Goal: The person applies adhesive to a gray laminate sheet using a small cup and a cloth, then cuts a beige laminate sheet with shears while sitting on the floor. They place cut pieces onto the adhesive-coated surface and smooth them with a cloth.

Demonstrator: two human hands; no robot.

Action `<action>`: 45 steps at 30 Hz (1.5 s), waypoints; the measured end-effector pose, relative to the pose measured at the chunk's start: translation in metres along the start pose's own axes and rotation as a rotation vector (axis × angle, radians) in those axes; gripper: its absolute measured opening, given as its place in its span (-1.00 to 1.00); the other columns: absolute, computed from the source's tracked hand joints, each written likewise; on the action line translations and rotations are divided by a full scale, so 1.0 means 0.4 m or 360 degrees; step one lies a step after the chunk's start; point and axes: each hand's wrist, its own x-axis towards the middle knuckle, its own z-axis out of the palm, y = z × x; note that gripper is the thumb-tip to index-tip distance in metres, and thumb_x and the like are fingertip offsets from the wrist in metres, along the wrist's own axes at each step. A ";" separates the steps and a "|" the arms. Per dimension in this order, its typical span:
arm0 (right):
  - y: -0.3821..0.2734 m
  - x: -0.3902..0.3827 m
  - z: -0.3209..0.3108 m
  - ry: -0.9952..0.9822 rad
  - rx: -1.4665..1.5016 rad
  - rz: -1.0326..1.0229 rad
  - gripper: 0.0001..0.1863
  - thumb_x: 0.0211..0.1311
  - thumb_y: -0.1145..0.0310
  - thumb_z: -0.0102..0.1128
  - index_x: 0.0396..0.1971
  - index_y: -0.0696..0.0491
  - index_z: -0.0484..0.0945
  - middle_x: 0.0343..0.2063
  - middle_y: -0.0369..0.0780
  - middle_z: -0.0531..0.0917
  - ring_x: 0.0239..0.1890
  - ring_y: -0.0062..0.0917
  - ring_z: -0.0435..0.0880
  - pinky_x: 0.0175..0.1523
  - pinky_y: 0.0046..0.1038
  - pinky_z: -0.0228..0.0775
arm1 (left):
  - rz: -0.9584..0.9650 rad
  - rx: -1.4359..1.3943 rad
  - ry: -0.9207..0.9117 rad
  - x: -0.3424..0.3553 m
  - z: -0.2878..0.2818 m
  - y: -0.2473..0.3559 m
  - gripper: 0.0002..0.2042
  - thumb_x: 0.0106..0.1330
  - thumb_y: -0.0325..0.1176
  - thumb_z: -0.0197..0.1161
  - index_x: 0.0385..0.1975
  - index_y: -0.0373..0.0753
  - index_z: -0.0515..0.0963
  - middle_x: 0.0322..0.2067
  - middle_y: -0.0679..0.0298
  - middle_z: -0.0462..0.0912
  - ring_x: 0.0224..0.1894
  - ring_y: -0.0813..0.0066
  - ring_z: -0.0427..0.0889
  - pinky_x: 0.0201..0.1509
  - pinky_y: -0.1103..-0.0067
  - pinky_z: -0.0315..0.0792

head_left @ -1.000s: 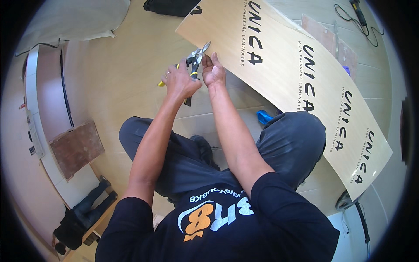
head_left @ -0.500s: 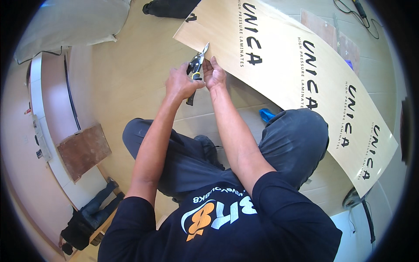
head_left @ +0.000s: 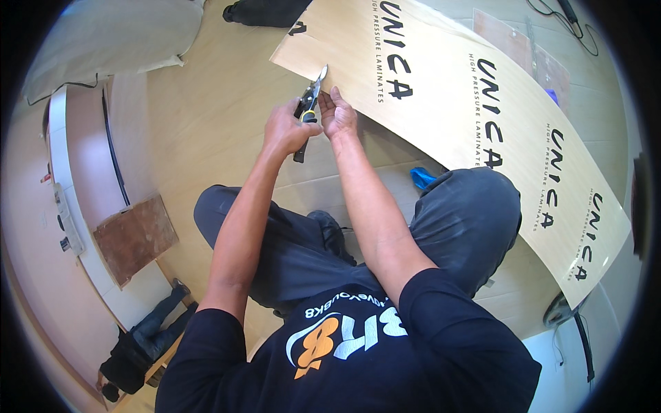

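My left hand [head_left: 286,129] is closed around a pair of tin snips [head_left: 309,107] with black and yellow handles. The blades of the snips reach over the near edge of a large, thin laminate sheet [head_left: 434,89], close to its left corner. Just right of the snips, my right hand [head_left: 339,115] grips the same edge, thumb on the upper face and fingers curled up beneath it. The sheet is tan with dark printing and runs bowed from the upper middle to the lower right, past my right knee.
A blue crumpled item [head_left: 421,178] lies beside my right knee. Brownish board [head_left: 513,41] shows behind the sheet, and a corded tool [head_left: 568,14] rests at the upper right. To the left stands a brown panel [head_left: 135,240]. Another person [head_left: 138,347] is at the lower left.
The sheet has shifted slightly, its left corner a little farther left and up. Both hands and the snips stay almost in place.
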 end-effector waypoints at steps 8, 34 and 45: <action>-0.002 0.006 0.004 0.0007 -0.0014 0.0004 -0.61 0.32 0.49 0.33 0.12 0.03 0.50 -0.08 -0.19 0.69 -0.04 -0.35 0.69 0.13 -0.27 0.57 | 0.0173 0.0071 0.0190 0.007 0.013 -0.030 -0.20 -0.23 -0.13 0.50 0.15 -0.35 0.58 -0.27 -0.11 0.70 -0.20 0.02 0.72 -0.04 0.34 0.58; 0.005 0.009 -0.017 0.0020 -0.0014 0.0051 -0.66 0.36 0.46 0.29 0.10 0.09 0.49 -0.09 -0.12 0.71 -0.03 -0.28 0.72 0.19 -0.17 0.57 | 0.0049 0.0114 0.0190 0.032 -0.006 0.018 -0.15 -0.28 -0.19 0.49 0.16 -0.49 0.52 -0.13 -0.19 0.71 -0.09 0.00 0.72 0.05 0.34 0.56; 0.003 0.026 -0.034 -0.0090 -0.0030 0.0103 -0.59 0.30 0.49 0.35 0.13 0.04 0.50 -0.05 -0.20 0.70 -0.02 -0.32 0.71 0.17 -0.24 0.58 | 0.0029 0.0144 0.0139 0.049 0.007 0.043 -0.21 -0.25 -0.19 0.47 0.13 -0.43 0.55 -0.12 -0.20 0.68 -0.08 -0.03 0.71 0.03 0.32 0.58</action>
